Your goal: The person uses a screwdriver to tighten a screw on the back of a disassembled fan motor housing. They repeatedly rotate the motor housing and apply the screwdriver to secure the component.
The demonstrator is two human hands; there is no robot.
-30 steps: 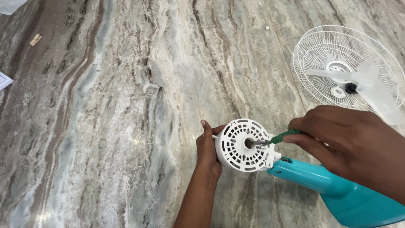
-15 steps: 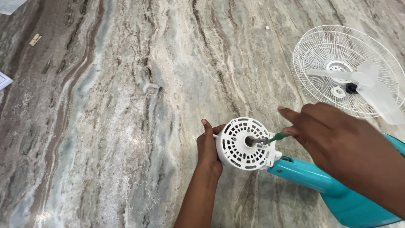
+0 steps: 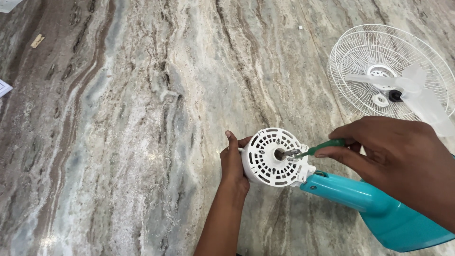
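Marble floor (image 3: 142, 118), grey-brown with bluish veining, filling the whole view.

Wire fan guard (image 3: 379, 57), white, round, lying flat at upper right; acts as a shallow basket holding translucent fan blades (image 3: 417, 90), a small white ring (image 3: 380, 100) and a black cap (image 3: 394, 96).

Teal fan body (image 3: 374, 208), smooth plastic, lying at lower right, joined to the motor housing.

Right hand (image 3: 403, 156), closed around a green-handled screwdriver (image 3: 322, 147), with its metal tip at the housing's central hub.

Left hand (image 3: 233, 163), wrapped against the left side of the housing, thumb up along the rim.

White motor housing (image 3: 275, 156), round, face perforated with slots and small holes, lower centre, between the two hands.

Paper sheet corner (image 3: 4, 87), white, at left edge.

Small tan scrap (image 3: 37, 41), oblong, upper left.
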